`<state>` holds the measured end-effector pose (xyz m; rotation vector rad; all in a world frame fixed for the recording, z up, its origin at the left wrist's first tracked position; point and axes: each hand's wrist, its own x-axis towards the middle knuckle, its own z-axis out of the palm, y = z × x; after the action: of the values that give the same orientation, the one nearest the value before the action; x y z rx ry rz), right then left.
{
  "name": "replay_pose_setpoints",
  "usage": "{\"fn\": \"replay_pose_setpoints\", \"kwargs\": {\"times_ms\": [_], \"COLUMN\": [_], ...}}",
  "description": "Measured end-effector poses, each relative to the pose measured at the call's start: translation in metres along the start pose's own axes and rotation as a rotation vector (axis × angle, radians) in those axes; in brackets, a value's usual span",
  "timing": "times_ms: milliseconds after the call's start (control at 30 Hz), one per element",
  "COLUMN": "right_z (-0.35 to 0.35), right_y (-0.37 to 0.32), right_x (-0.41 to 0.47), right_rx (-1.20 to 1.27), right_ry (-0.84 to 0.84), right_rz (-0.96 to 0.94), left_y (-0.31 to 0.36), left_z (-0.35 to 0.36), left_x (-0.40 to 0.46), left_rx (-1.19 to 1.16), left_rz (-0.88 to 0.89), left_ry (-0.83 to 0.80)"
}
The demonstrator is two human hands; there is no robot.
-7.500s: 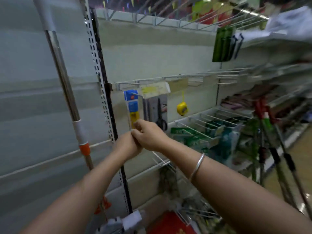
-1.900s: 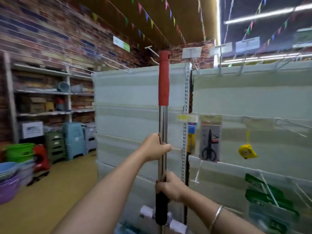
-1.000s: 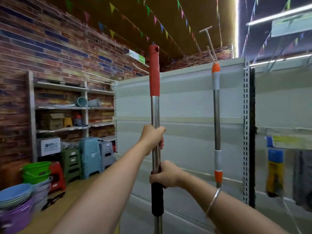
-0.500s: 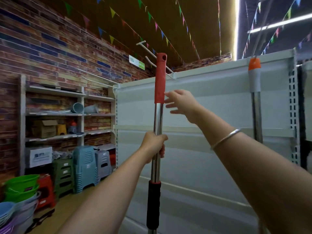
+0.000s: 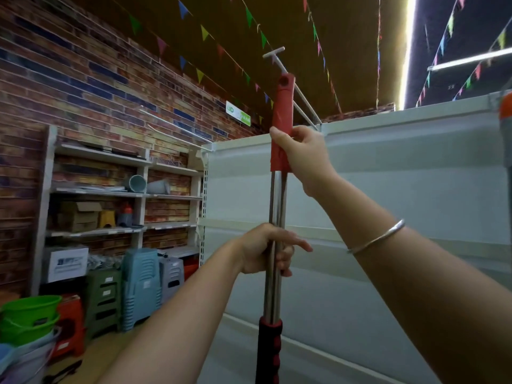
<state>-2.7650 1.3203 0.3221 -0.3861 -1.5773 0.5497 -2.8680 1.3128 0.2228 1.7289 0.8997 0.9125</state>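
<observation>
A long mop pole stands upright in front of me, with a shiny metal shaft, a red top grip with a hole at its end, and a black-and-red sleeve lower down. My left hand grips the metal shaft at mid-height, index finger pointing right. My right hand holds the lower part of the red top grip. A white hanging hook sticks out from the top of the white shelf panel, just behind the pole's top end. The pole's bottom end is out of view.
A second pole's orange top shows at the right edge. On the left stand a brick wall with white shelves, stacked plastic stools, green buckets and basins on the floor. Bunting hangs overhead.
My right hand has closed round the red top grip, where half a second ago it was reaching for it with spread fingers. The view has tilted further up; my left hand keeps its hold.
</observation>
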Motion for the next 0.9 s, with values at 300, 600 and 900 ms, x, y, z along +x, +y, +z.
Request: {"fn": "replay_pose_setpoints", "kwargs": {"times_ms": [300,600,900], "right_z": [0.011,0.009,0.007], "right_y": [-0.014,-0.007,0.005], "right_x": [0.016,0.023,0.034], "right_rx": [-0.078,-0.241,-0.335], "right_ry": [-0.005,0.123,0.152], "right_rz": [-0.051,0.020,0.107], "left_y": [0.008,0.005,0.000], "left_z": [-0.017,-0.020,-0.021], "left_x": [0.013,0.031,0.039], "left_rx": [-0.042,-0.051,-0.087], "left_rz": [0.075,0.062,0.035], "left_ry": [-0.078,-0.154,-0.198]}}
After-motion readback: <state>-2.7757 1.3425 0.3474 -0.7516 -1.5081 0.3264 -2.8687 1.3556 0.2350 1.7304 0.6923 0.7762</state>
